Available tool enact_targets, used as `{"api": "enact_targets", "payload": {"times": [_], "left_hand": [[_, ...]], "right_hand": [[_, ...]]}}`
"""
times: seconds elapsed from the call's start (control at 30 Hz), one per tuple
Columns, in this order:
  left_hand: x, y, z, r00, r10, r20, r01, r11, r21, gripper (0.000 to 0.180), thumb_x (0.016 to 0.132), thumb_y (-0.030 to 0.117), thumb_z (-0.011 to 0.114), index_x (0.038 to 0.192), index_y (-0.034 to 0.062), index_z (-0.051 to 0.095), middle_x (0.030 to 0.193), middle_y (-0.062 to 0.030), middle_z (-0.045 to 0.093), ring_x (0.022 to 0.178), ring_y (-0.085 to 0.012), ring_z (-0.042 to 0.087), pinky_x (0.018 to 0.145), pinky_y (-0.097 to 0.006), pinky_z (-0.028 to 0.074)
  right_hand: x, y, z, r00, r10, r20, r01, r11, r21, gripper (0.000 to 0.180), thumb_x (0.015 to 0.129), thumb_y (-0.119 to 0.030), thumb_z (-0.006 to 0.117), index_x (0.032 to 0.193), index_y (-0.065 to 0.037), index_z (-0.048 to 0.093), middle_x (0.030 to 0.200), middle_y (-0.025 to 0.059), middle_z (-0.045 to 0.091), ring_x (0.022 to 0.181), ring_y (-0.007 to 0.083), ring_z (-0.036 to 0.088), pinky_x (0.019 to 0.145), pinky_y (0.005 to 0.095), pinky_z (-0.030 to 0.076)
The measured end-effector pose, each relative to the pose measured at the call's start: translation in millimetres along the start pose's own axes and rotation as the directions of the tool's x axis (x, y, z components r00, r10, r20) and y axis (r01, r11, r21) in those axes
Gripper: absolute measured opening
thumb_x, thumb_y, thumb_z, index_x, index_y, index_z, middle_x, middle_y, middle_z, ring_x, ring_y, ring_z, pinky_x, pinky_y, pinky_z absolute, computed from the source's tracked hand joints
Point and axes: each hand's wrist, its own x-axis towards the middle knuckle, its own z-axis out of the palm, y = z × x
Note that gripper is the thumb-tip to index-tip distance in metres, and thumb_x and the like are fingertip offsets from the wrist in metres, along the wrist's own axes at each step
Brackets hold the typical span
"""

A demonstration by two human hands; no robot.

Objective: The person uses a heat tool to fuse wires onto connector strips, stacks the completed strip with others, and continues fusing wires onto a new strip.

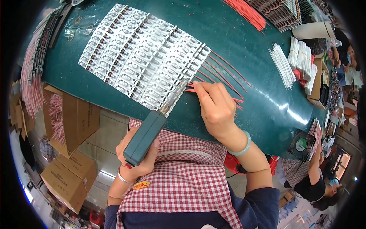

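Left hand (146,165): clasping soldering gun (145,137) | Right hand (219,108): pinching red wire (190,90) beside white module panel (146,55) | Wire: likely light, flexible; grip near end

This is an assembly workshop, shown by the green workbench (244,42), rows of identical silvery parts (143,57) at upper centre-left, bundled white wires (302,55) at upper right, cardboard cartons (68,179) at lower left and a co-worker (313,189) at lower right.
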Motion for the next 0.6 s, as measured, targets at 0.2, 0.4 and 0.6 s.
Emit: {"api": "enact_targets", "payload": {"times": [0.2,0.4,0.6], "left_hand": [[9,7,1,0.998,0.068,0.001,-0.068,0.997,0.029,0.020,0.072,0.001,0.074,0.092,-0.0024,0.069,0.091,-0.0152,0.068,0.072,-0.0260,0.068,0.064,-0.030,0.054],[11,10,-1,0.998,0.070,-0.001,-0.070,0.997,0.020,0.020,0.072,0.000,0.073,0.091,-0.0023,0.069,0.088,-0.0141,0.066,0.070,-0.0251,0.067,0.062,-0.029,0.053],[1,2,-1,1.000,0.024,0.001,-0.024,1.000,0.010,0.020,0.074,0.001,0.073,0.093,-0.0031,0.069,0.089,-0.0152,0.067,0.072,-0.0255,0.068,0.064,-0.029,0.054]], "right_hand": [[1,-1,1,1.000,-0.010,0.010,0.010,1.000,-0.029,0.034,0.065,0.001,0.065,0.098,0.008,0.066,0.088,0.0126,0.063,0.073,0.0231,0.058,0.059,0.0310,0.050],[2,-2,1,0.999,-0.027,0.018,0.028,0.998,-0.052,0.032,0.066,0.000,0.065,0.097,0.008,0.066,0.088,0.0126,0.062,0.074,0.0229,0.058,0.059,0.0313,0.050],[3,-3,1,0.999,-0.038,0.013,0.039,0.998,-0.059,0.030,0.067,0.000,0.065,0.097,0.008,0.066,0.088,0.0129,0.062,0.074,0.0230,0.058,0.059,0.0310,0.050]]}}
